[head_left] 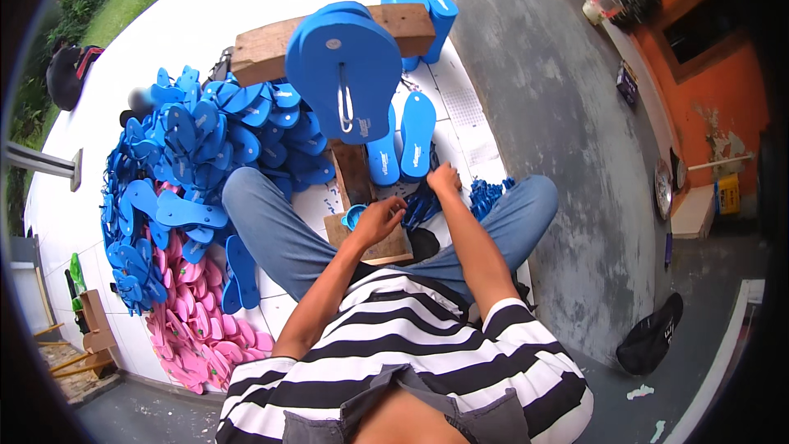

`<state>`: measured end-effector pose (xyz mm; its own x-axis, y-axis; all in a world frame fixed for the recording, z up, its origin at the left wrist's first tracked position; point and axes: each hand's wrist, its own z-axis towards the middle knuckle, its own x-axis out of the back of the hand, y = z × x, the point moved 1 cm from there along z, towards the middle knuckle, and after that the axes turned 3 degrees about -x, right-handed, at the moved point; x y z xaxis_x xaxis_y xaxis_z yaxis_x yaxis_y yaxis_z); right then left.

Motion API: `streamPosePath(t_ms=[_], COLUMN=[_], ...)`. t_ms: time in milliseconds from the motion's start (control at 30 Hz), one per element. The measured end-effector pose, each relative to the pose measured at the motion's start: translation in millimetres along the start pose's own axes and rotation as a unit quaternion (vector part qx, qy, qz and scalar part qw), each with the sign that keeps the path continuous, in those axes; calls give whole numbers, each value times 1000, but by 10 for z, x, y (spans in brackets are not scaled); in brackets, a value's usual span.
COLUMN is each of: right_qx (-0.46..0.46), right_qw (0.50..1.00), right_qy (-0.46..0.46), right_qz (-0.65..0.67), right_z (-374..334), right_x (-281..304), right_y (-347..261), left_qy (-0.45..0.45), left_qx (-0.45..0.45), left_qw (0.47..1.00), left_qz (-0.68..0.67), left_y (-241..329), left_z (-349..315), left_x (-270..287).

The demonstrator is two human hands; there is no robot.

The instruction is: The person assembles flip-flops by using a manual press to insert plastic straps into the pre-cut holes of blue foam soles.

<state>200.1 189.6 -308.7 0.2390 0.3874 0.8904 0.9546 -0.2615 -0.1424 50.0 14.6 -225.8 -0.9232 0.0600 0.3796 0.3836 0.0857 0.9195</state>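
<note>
Between my knees stands a wooden post (352,173) with a crossbar (267,51). A blue flip-flop sole (333,74) rests on it, a looped metal piece (346,107) lying along its face. Low by the post, my left hand (380,220) hovers with loosely curled fingers, slightly apart, beside a small light-blue cup (354,215). My right hand (445,179) is closed at the edge of a heap of dark-blue straps (422,207); whatever its fingers hold is hidden. Two blue soles (417,136) lean upright just beyond it.
A big pile of blue flip-flops (185,144) spreads left of my knee, with pink flip-flops (197,312) nearer me. More blue soles (440,12) stand behind the crossbar. Brighter blue straps (491,196) lie by my right knee. A grey ledge (551,115) runs along the right.
</note>
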Motion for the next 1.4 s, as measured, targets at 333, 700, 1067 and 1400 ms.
streamPosePath(t_ms=[333, 700, 1067, 1400], right_qx=[31, -20, 362, 412], right_qw=[994, 928, 801, 704], right_qy=[-103, -12, -169, -295], right_qz=[-31, 373, 446, 499], right_z=[41, -58, -1837, -1930], right_x=[-270, 353, 1509, 1925], right_y=[160, 383, 36, -494], left_qy=[80, 82, 199, 214], left_qx=[-3, -18, -50, -24], left_qw=[996, 994, 939, 941], left_qz=[-45, -72, -275, -262], left_y=[-243, 17, 1153, 1447], left_z=[-11, 134, 286, -397], left_x=[2, -94, 485, 831])
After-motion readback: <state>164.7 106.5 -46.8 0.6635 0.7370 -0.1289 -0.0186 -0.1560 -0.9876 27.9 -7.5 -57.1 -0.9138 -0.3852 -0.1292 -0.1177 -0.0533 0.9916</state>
